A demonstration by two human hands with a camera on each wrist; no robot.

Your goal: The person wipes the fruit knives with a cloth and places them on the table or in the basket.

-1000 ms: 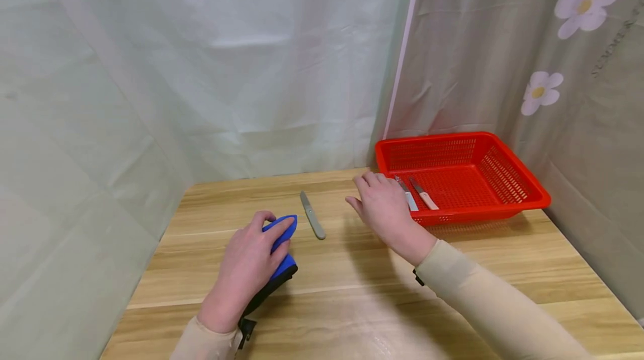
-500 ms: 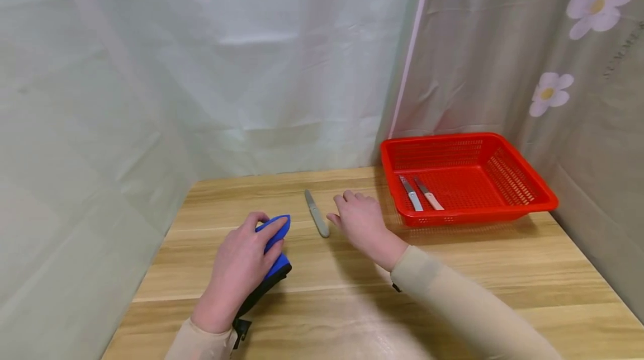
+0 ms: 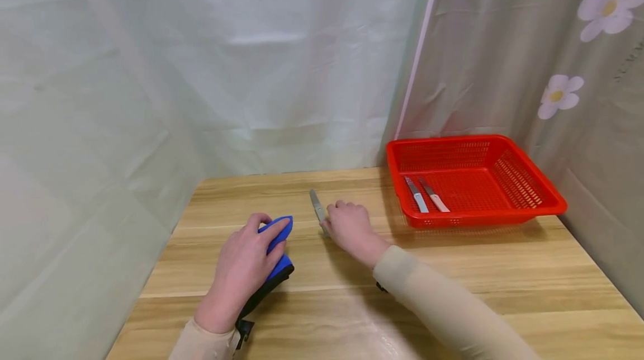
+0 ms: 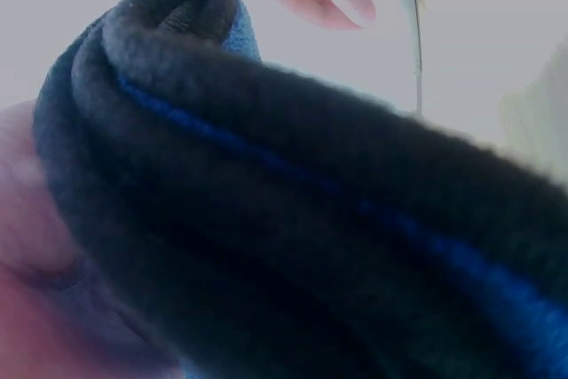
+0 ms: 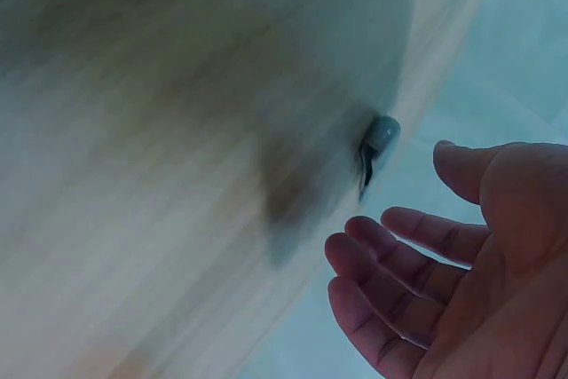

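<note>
My left hand grips a folded blue cloth with a black edge or backing, low over the table. In the left wrist view the dark folds of the cloth fill most of the picture. My right hand is at the grey-handled knife, covering part of its handle in the head view. The right wrist view shows that hand with fingers loosely bent and thumb apart. There the knife lies on the table beyond the fingertips, with a gap between.
A red plastic basket stands at the back right of the wooden table. Inside it lie a knife with a light blue handle and one with a pink handle. Pale curtains enclose the back and sides.
My right hand has moved left and down from beside the basket to the grey knife. The left hand keeps its grip on the cloth. The head view has shifted slightly left.
</note>
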